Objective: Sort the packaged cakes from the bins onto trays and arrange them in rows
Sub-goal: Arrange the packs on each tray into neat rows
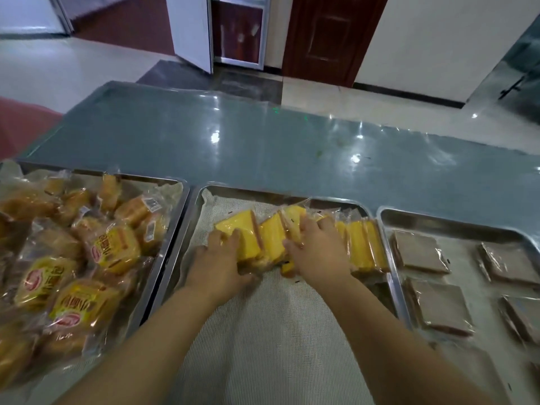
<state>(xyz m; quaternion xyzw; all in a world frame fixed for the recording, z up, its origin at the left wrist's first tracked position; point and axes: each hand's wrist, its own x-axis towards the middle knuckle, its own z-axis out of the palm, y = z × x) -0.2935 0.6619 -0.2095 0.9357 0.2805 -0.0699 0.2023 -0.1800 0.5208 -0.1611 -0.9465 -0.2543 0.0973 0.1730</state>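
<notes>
A row of yellow packaged cakes (359,247) stands on edge across the far part of the middle tray (263,331), which is lined with white mesh. My left hand (219,264) grips the leftmost yellow cake (242,229) of the row. My right hand (318,252) rests on top of the row's middle, fingers curled over a yellow cake (295,217) there. The cakes between my hands lean to the left.
The left tray (172,217) is heaped with several loose orange and yellow packaged cakes (114,252). The right tray (438,223) holds brown packaged cakes (418,252) lying flat in rows. A grey-blue table (263,147) runs behind the trays. A pink sleeve (23,124) shows at far left.
</notes>
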